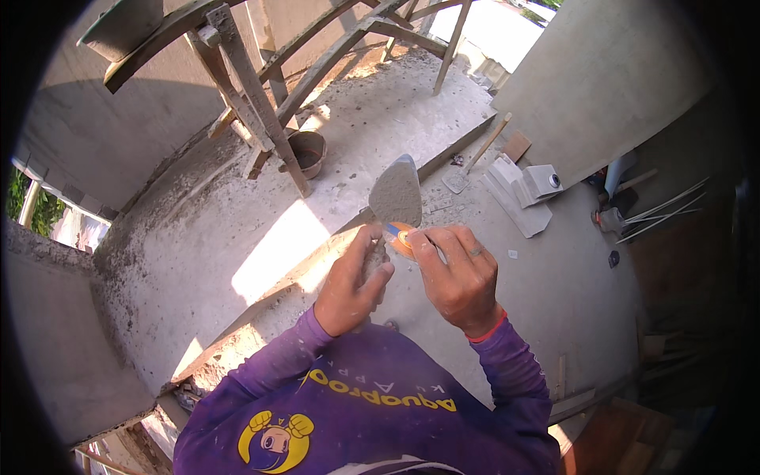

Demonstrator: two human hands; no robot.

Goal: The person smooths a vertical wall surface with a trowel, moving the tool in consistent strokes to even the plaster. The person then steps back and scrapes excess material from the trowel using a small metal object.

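In front of my chest my right hand grips a trowel by its orange handle. The grey, mortar-coated blade points away from me. Close to the handle's left side is my left hand, its fingers curled and the thumb bent inward. Something grey shows between those fingers, but I cannot make out what it is.
A wooden scaffold stands at the far left, with a bucket by its leg and a tub on top. A raised concrete step edge crosses the floor. At right lie a long-handled tool and a white box.
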